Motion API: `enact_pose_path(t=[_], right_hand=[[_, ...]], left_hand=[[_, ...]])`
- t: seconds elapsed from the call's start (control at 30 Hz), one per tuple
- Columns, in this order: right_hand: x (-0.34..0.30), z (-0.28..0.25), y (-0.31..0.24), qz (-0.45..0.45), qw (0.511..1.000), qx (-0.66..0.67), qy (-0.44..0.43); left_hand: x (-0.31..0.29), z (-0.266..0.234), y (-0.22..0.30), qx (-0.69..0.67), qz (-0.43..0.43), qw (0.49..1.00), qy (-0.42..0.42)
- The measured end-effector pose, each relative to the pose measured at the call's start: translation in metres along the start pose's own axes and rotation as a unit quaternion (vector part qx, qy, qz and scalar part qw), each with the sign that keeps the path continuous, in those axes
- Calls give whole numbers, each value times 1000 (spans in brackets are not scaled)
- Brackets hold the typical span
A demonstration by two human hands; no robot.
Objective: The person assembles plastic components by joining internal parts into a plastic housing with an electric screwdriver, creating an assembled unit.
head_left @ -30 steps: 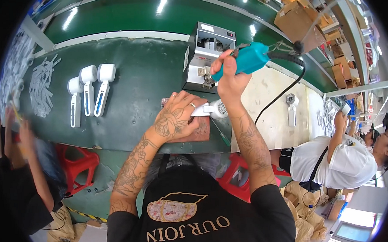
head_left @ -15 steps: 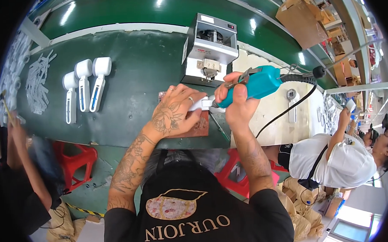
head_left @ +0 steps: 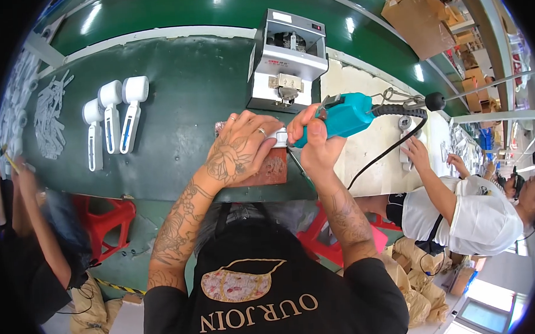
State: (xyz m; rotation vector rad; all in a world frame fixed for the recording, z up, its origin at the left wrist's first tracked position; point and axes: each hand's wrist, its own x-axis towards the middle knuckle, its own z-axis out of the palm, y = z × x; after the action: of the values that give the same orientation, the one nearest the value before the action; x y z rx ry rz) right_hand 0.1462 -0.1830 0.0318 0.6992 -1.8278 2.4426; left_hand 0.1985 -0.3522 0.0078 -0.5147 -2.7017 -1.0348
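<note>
In my right hand [head_left: 318, 142] is a teal electric screwdriver [head_left: 347, 116], lying nearly level with its tip toward the left. My left hand [head_left: 236, 151] is closed over a white plastic shower head [head_left: 282, 138], pressing it on a reddish-brown block [head_left: 273, 170]. Most of this piece is hidden under my fingers. The screwdriver's nose meets the right end of the white piece; the bit itself cannot be made out. A grey screw feeder [head_left: 288, 64] stands just beyond my hands.
Three white shower heads [head_left: 111, 111] lie at left on the green table [head_left: 175, 111], near a pile of clear plastic strips [head_left: 50, 120]. On the right, a co-worker's hand [head_left: 418, 153] is at another white piece on cream paper [head_left: 375, 162]. A black cable [head_left: 386, 154] hangs there.
My right hand and the screwdriver have shifted slightly left, against the white piece. At right, the co-worker has lowered an arm and reached to the white piece on the paper.
</note>
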Motion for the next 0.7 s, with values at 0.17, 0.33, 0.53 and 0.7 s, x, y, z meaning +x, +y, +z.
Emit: enact_pose_path(t=[0.17, 0.33, 0.53, 0.7], right_hand=[[0, 2, 2, 3, 1000, 3, 9], [-3, 2, 3, 17, 999, 5, 33], [-34, 0, -44, -22, 989, 118, 92], [-53, -9, -61, -72, 990, 57, 110]], left_hand=[[2, -2, 0, 1, -3, 1000, 0], [-2, -8, -2, 21, 19, 1000, -2], [-46, -20, 15, 119, 101, 988, -9], [-83, -66, -27, 102, -204, 953, 199]])
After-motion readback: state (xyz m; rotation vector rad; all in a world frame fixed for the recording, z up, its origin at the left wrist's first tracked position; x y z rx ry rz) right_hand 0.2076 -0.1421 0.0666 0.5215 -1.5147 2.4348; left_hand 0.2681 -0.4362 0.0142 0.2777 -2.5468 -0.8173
